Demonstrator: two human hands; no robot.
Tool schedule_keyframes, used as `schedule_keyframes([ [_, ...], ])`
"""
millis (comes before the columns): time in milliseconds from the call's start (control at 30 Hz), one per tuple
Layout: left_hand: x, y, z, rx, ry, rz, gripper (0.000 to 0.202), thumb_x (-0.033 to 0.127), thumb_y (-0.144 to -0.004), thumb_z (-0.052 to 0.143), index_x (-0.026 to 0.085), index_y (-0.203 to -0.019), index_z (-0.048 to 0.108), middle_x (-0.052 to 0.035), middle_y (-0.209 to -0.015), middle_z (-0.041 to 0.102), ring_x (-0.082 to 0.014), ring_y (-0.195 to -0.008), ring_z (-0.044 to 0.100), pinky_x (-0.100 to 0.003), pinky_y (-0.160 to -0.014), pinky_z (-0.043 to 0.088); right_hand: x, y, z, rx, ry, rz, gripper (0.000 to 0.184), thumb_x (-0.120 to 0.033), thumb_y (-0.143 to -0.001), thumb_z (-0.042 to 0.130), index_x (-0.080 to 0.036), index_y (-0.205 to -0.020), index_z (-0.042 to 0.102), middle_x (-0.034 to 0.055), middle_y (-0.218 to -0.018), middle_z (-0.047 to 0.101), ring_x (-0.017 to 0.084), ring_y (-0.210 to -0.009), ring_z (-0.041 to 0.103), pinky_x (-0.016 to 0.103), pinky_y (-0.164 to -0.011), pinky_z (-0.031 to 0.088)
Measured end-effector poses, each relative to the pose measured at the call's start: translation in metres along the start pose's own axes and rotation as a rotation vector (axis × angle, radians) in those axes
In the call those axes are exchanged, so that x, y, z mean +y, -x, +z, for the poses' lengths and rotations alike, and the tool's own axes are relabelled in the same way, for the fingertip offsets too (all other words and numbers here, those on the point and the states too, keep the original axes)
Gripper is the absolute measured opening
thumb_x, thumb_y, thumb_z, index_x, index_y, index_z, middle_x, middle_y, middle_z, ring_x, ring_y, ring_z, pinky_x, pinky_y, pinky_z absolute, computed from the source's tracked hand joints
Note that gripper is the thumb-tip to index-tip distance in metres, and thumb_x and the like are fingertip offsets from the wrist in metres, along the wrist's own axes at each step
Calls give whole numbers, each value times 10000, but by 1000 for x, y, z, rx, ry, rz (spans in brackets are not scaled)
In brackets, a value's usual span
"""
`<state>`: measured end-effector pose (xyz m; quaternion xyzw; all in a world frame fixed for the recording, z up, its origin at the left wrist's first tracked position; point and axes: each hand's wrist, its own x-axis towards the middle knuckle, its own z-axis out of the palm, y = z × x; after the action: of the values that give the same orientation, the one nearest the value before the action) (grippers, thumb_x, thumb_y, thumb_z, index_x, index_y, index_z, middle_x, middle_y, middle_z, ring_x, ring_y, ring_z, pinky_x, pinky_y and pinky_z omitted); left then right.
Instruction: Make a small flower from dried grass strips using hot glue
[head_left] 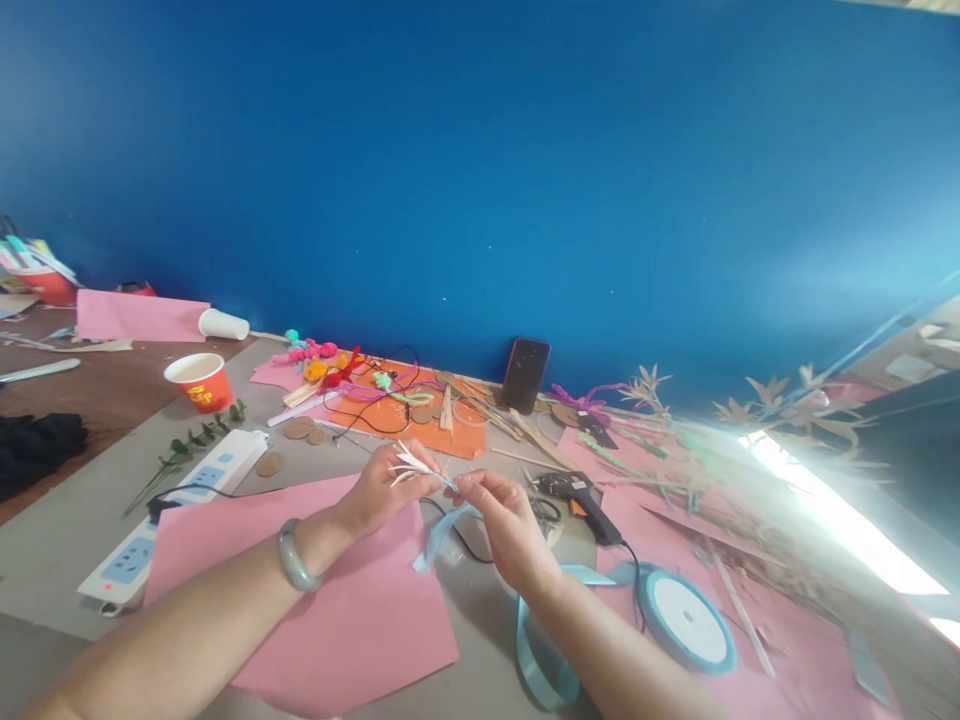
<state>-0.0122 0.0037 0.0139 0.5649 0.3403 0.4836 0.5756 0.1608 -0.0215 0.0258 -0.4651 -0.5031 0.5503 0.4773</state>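
Note:
Above a pink paper sheet (pixel 360 630), my left hand (pixel 375 495) is closed on a small white flower (pixel 410 463) with thin, strip-like petals. My right hand (pixel 510 520) pinches light blue ribbon (pixel 442 535) at the flower's base, its fingertips close to those of the left. One ribbon end hangs below the fingers; how it sits around the base is too small to tell. By my right forearm, a looped length of ribbon lies beside the ribbon spool (pixel 690 620). A hot glue gun (pixel 581 500) and partly hidden scissors (pixel 547 510) lie beyond my right hand.
To the left are a power strip (pixel 165 530), a leafy sprig (pixel 187 445) and a red paper cup (pixel 200 383). A phone (pixel 525 375) leans on the blue wall. Orange paper (pixel 465 437) carries pipe cleaners and wires. Dried stems (pixel 780 400) spread at right.

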Motion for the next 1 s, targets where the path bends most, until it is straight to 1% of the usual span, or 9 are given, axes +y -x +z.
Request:
schedule_keyframes([
  [133, -3, 0, -2, -50, -17, 28, 96, 235, -719, 671, 165, -729, 606, -31, -769, 657, -137, -653, 577, -266, -636, 441, -1, -1, 1, -22, -28, 36, 264, -427, -713, 699, -183, -627, 645, -3, -614, 605, 146, -636, 526, 275, -691, 407],
  [233, -2, 0, -2, -54, -38, 26, 94, 229, -727, 672, 169, -739, 600, -27, -780, 654, -138, -674, 584, -265, -656, 451, 1, 0, 2, -30, -25, 31, 264, -425, -729, 693, -183, -642, 631, -6, -622, 597, 141, -633, 518, 269, -680, 399],
  [333, -2, -1, -2, -40, -71, -9, 99, 235, -727, 679, 173, -760, 610, -27, -761, 656, -155, -714, 611, -267, -681, 466, 3, 0, 1, 22, 51, -46, 273, -445, -756, 673, -190, -674, 624, -4, -644, 598, 146, -642, 519, 275, -680, 401],
  [433, -2, -3, -1, -40, -28, -73, 125, 252, -730, 684, 169, -796, 616, -39, -764, 676, -181, -755, 646, -287, -712, 489, 6, -2, -1, 82, 167, -146, 270, -445, -772, 661, -192, -687, 618, 1, -661, 604, 155, -659, 526, 284, -693, 406],
  [533, -2, -2, 0, -38, 23, -96, 140, 262, -725, 694, 172, -799, 615, -40, -773, 694, -194, -764, 666, -305, -729, 501, 8, -3, -2, 92, 240, -182, 263, -435, -783, 652, -191, -689, 621, 12, -677, 622, 168, -680, 540, 295, -712, 414],
  [733, 5, -1, 3, 23, 35, -82, 95, 228, -719, 686, 189, -749, 605, -20, -752, 696, -187, -751, 672, -299, -724, 500, 5, -2, -1, 105, 136, -123, 282, -451, -818, 606, -194, -712, 654, 19, -716, 653, 169, -708, 561, 291, -736, 417],
  [800, 7, -1, 3, 24, 44, -63, 95, 207, -713, 684, 191, -747, 597, -18, -762, 693, -178, -743, 666, -294, -714, 496, 4, -2, 0, 36, 82, -72, 282, -453, -807, 617, -191, -723, 676, 30, -749, 675, 181, -750, 579, 296, -759, 419],
  [867, 7, -1, 2, -3, 53, -38, 90, 200, -718, 678, 190, -748, 594, -16, -777, 688, -168, -733, 656, -289, -706, 492, 3, -2, 0, -41, 32, -14, 267, -443, -778, 654, -184, -718, 688, 35, -741, 683, 186, -754, 585, 299, -759, 420],
  [1000, 4, -2, -1, -57, 69, -8, 77, 204, -733, 672, 182, -741, 599, -21, -845, 681, -155, -749, 641, -282, -717, 488, 4, -1, 1, -77, -36, 45, 242, -412, -748, 697, -177, -688, 690, 22, -685, 672, 160, -694, 561, 288, -727, 408],
])
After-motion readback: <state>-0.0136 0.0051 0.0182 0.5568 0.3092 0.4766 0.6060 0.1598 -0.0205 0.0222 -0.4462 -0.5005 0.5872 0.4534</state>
